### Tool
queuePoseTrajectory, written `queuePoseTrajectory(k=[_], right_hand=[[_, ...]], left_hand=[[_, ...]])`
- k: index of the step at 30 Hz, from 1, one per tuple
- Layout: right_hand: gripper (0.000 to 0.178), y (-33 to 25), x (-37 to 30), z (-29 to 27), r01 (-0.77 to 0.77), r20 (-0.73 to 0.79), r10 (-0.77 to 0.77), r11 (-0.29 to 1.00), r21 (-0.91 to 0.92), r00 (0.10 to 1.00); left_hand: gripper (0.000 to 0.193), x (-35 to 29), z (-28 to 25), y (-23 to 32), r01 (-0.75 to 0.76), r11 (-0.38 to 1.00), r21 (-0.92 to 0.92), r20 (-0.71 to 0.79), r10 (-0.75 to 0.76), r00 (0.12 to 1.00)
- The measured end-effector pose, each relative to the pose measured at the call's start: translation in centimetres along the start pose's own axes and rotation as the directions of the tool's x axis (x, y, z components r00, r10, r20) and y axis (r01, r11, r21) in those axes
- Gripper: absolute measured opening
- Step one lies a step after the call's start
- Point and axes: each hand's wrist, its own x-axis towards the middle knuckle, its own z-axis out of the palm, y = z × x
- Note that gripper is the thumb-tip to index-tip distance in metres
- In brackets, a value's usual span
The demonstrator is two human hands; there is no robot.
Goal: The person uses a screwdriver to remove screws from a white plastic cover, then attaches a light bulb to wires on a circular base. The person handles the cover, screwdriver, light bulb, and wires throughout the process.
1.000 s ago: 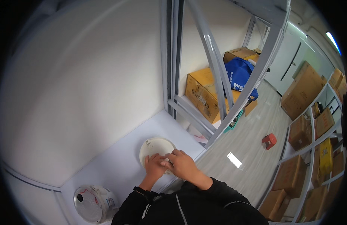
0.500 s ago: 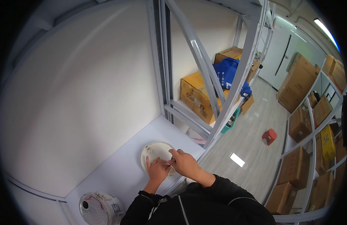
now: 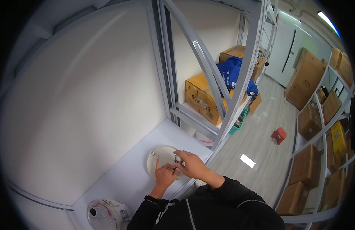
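A cream-coloured, round shallow dish (image 3: 166,154) stands on the pale shelf, with small marks or bits near its far left side. My right hand (image 3: 194,165) is over the dish's right side, its fingers curled round a small whitish and dark thing (image 3: 179,158) that is mostly hidden. My left hand (image 3: 165,175) is at the dish's near side. Its index finger points up over the dish, while its thumb and other fingers come together against the right hand's fingertips. Whatever lies between the two hands is too small to name.
A white tub with a patterned round top (image 3: 102,217) stands on the shelf at the lower left. Metal shelf posts (image 3: 162,57) rise beyond the dish. Yellow box (image 3: 203,100), blue cloth bag (image 3: 230,74) and teal bin (image 3: 238,122) lie farther right. A red stool (image 3: 279,135) stands on the floor.
The view has shifted slightly, so everything sits a little differently in the picture. More of the small whitish thing shows in my right hand. Both hands stay together over the dish.
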Motion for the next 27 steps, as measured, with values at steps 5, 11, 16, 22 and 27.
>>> queuePoseTrajectory(k=[5,11,16,22,27], right_hand=[[0.049,-0.1,0.6,-0.3,-0.031,-0.061,0.036,0.996,0.088,0.998],[0.049,0.3,0.2,-0.2,-0.080,-0.021,0.084,0.987,0.138,0.996],[0.050,1.1,-0.1,0.9,-0.048,-0.052,0.055,0.991,0.123,0.997],[0.049,0.3,1.2,0.6,-0.047,-0.054,0.054,0.991,0.124,0.997],[0.047,0.6,1.4,1.4,-0.043,-0.088,0.052,0.993,0.108,0.995]], left_hand=[[0.007,0.0,-2.3,0.0,0.063,0.996,0.069,0.048,-0.067,0.997],[0.008,-2.4,-4.2,-1.0,0.140,0.990,-0.023,-0.013,-0.141,0.990],[0.007,-3.0,-4.2,-1.1,0.141,0.989,-0.053,0.030,-0.140,0.990],[0.005,-2.7,-4.4,-0.7,0.138,0.990,-0.036,0.004,-0.138,0.990],[0.003,-2.6,-5.0,-0.6,0.137,0.990,-0.024,0.013,-0.137,0.991]])
